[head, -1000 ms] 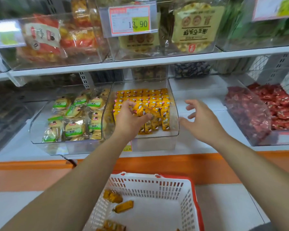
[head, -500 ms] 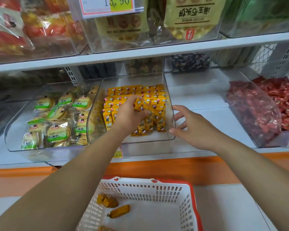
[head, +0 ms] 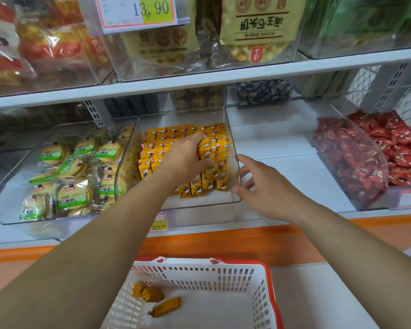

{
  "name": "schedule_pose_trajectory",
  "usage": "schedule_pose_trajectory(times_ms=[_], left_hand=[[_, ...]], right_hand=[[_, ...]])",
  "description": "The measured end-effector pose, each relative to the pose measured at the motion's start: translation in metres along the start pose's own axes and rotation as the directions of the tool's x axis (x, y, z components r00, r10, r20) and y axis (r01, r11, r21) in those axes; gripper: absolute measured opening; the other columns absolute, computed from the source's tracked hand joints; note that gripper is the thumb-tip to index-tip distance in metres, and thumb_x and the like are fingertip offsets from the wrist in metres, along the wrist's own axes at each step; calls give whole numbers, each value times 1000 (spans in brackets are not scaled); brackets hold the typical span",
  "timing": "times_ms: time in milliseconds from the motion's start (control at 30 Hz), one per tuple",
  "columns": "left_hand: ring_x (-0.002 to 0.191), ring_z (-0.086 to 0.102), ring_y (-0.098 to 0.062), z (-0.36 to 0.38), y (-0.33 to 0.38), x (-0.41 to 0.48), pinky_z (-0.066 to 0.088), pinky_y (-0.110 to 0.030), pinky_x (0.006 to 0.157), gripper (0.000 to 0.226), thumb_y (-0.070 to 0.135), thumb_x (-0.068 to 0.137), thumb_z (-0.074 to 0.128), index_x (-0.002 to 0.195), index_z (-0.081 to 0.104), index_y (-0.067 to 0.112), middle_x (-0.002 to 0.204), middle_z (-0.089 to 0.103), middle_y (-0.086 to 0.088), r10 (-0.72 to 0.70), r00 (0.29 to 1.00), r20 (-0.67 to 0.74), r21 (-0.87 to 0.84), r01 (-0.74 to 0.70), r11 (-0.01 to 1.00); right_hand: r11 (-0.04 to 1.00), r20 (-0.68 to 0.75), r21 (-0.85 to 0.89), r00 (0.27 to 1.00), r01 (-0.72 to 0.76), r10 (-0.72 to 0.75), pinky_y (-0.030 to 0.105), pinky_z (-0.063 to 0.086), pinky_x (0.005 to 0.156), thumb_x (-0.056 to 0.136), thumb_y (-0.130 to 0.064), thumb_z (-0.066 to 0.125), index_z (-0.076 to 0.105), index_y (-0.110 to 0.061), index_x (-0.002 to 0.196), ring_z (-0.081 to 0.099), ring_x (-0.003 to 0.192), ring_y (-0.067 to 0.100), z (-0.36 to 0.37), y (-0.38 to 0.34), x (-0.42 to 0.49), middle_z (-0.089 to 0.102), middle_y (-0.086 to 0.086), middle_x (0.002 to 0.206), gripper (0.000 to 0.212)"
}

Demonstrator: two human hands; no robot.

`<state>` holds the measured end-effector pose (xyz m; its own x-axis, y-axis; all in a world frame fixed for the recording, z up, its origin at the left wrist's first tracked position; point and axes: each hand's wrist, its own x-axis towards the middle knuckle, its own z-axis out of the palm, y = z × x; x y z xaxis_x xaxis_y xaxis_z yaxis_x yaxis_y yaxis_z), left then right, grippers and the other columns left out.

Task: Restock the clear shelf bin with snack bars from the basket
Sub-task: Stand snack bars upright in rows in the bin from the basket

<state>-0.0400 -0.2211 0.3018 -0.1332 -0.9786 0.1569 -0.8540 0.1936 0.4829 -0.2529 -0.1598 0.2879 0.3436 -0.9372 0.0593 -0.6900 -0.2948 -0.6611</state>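
Shop shelf, front edge: the bin holds rows of bars; the left hand pinches a few against its right wall, likely squaring the row; the right hand, fingers spread, touches the bin's front right corner, seemingly steadying it; a few more lie in the basket below

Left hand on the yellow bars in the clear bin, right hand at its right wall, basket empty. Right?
No: the head view shows the basket holds a few snack bars. Left hand on the yellow bars in the clear bin, right hand at its right wall: correct.
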Motion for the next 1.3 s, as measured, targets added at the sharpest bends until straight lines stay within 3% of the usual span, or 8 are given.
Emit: schedule_pose_trajectory(times_ms=[100,267,500,733,900,1067,1200,1300], left_hand=[[70,60,-12,2,-2,2,41,-15,40,44,30,90,77,123,49,38,91,59,10,-81,997,4,-137,81,987],[90,67,-21,7,-7,-2,60,-43,77,42,28,92,75,123,48,36,103,69,2,-33,990,139,-47,40,998],[91,55,-20,-1,-16,-5,41,-32,67,51,44,91,73,133,47,33,99,54,7,-15,998,65,185,3,983],[78,60,-2,-28,8,-26,44,-14,55,45,35,79,86,107,52,47,90,59,25,89,996,-29,-77,-91,993],[68,67,-5,-39,40,-39,57,-21,66,59,20,69,94,112,54,31,89,69,9,74,984,-164,-404,-135,905],[80,74,-11,-38,34,-33,61,-24,72,51,11,73,89,111,59,26,95,77,7,58,986,-155,-620,-143,771],[104,65,-15,-19,-4,-19,54,-28,83,36,24,85,82,117,65,28,116,67,10,85,989,-123,-122,-100,987],[121,50,-22,4,-27,-9,46,-37,98,57,42,81,82,132,60,30,131,59,2,128,992,1,206,-125,971]], right_hand=[[1000,5,-9,1000,25,-25,38,54,91,98,-36,58,25,-38,151,63,101,11,4,-1,0,53,-4,133,63],[1000,41,-16,999,8,-8,39,52,96,98,-40,58,18,-39,153,59,112,15,1,2,1,51,-6,135,68],[999,50,-43,999,4,-2,41,53,96,95,-44,60,22,-37,153,59,113,15,-2,1,2,52,-6,137,69],[980,-355,-74,913,187,-201,28,46,87,93,-35,65,41,-31,147,52,114,6,-25,-16,10,52,-10,134,59],[925,-232,276,952,261,-199,7,45,67,98,-33,61,49,-42,141,62,87,-8,-25,-35,21,61,-23,108,46],[893,-317,368,938,261,-144,43,60,71,86,-35,69,59,-50,110,69,73,18,-32,-29,31,62,-13,92,30],[901,-494,380,870,207,8,54,59,73,81,-33,72,57,-52,91,72,77,22,-30,-19,40,70,-6,93,25],[915,-541,371,837,157,76,51,59,75,80,-32,72,56,-45,88,73,73,16,-21,-21,55,71,-8,94,22]])
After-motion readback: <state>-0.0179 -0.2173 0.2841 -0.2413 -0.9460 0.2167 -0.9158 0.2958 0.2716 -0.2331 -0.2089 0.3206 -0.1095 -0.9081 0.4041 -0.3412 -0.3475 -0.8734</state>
